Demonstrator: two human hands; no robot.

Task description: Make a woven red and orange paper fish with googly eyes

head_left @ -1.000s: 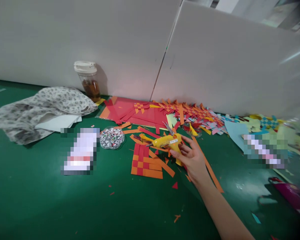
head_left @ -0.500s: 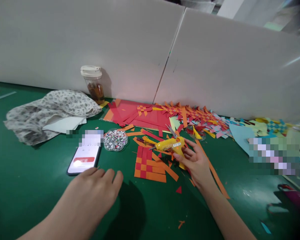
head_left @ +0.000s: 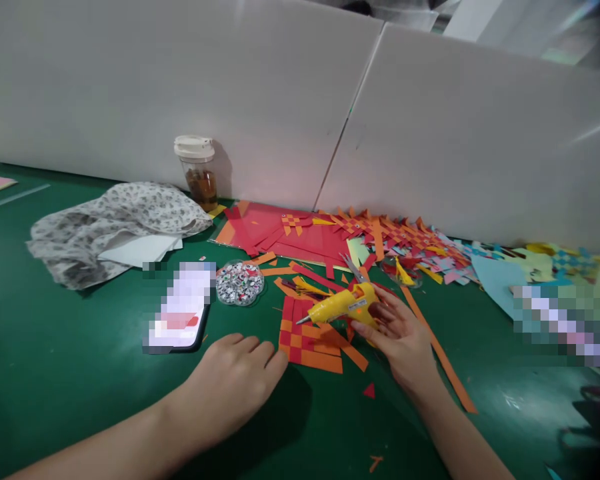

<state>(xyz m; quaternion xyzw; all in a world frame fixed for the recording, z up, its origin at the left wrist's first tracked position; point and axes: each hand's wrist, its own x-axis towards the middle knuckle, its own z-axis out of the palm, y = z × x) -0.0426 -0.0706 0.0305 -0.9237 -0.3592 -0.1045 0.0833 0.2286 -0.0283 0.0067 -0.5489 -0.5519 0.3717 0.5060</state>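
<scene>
- Head view: the right hand (head_left: 403, 337) is closed around the handle of a yellow glue gun (head_left: 343, 305), whose nozzle is pointed toward the left hand.
- The left hand (head_left: 233, 383) is laid palm down on the green tabletop (head_left: 80, 387), with fingers loosely spread and nothing gripped.
- A red-and-orange woven paper mat (head_left: 294, 337) is found between the two hands. The left fingertips are set at its near-left corner; whether they touch it cannot be told.
- The nozzle is held over the mat's far edge; contact with the paper cannot be made out.
- The weave is judged largely done, since a full checker block is seen. Loose orange strip ends are left sticking out toward the right hand, so fixing and tidying of those ends appear to remain.
- Beyond the right hand, a heap of finished woven pieces (head_left: 395, 233) is piled against the white board.
- Beyond the left hand, a tray of googly eyes (head_left: 240, 282) and a phone (head_left: 179, 320) are seen, with a patterned cloth (head_left: 115, 220) and a lidded cup (head_left: 199, 172) farther off.
</scene>
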